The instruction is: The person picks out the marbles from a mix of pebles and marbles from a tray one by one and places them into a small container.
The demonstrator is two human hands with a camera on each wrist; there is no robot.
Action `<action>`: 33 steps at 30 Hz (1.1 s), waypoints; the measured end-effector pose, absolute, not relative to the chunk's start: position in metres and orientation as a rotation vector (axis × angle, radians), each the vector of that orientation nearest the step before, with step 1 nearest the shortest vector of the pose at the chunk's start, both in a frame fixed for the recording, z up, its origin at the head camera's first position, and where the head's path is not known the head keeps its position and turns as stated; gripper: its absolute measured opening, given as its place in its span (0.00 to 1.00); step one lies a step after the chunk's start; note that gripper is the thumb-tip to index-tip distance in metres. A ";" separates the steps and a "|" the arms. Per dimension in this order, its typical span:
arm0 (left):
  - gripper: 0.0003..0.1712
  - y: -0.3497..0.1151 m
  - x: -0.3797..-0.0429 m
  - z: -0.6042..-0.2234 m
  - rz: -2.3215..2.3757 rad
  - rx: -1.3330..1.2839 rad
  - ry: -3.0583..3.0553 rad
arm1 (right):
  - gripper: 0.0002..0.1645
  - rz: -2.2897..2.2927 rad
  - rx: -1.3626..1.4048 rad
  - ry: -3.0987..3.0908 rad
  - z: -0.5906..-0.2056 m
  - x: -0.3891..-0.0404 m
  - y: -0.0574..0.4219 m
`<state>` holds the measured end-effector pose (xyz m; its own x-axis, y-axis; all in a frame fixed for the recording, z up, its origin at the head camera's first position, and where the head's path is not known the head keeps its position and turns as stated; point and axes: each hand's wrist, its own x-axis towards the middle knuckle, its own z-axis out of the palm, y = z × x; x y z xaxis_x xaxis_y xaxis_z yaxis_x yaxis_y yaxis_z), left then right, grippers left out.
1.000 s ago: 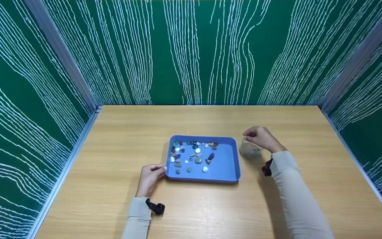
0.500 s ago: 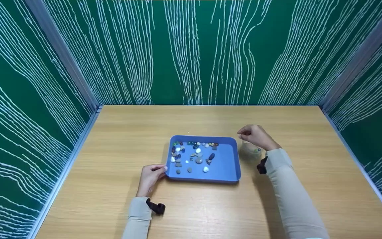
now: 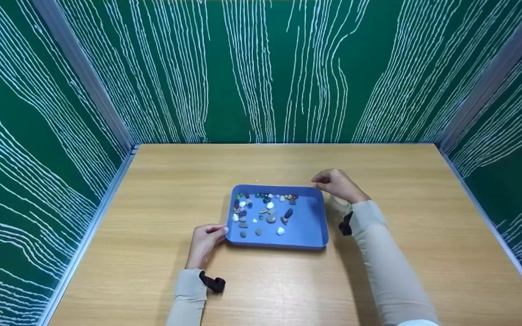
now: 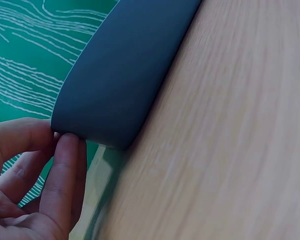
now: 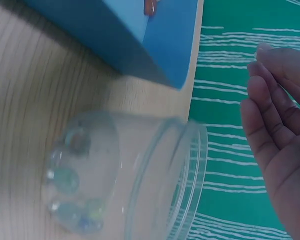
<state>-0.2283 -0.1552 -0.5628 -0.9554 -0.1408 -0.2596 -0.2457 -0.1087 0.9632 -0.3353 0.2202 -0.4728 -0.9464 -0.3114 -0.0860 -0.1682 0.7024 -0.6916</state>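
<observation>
A blue tray (image 3: pixel 306 228) stands on the table with several marbles and pebbles in it, mostly in its left and back parts. My left hand (image 3: pixel 205 242) pinches the tray's rim at the near left corner; the thumb and fingers (image 4: pixel 65 175) at that corner show in the left wrist view. Above the far right corner of the tray is my right hand (image 3: pixel 338 184), its fingers loosely bent and nothing visible in them. Below it, right of the tray, a clear jar (image 5: pixel 140 155) holds several glass marbles (image 5: pixel 65 180) at its bottom; in the head view hand and sleeve mostly hide it.
The wooden table (image 3: pixel 175 181) runs back to a green wall (image 3: pixel 224 90) with white wavy lines. Similar green panels stand at left and right, with grey posts at the corners. Black straps with cameras sit on both wrists.
My right hand has moved left, from above the jar to the tray's far right corner. My left hand keeps its grip on the tray, and the tray has stayed put.
</observation>
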 end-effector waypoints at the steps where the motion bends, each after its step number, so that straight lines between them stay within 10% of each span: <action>1: 0.15 -0.155 -0.228 -0.563 2.245 -0.443 2.048 | 0.14 -1.073 -0.402 2.718 -0.473 -0.336 0.217; 33: 0.16 -0.155 -0.229 -0.563 2.261 -0.450 2.024 | 0.15 -1.089 -0.484 2.584 -0.481 -0.348 0.142</action>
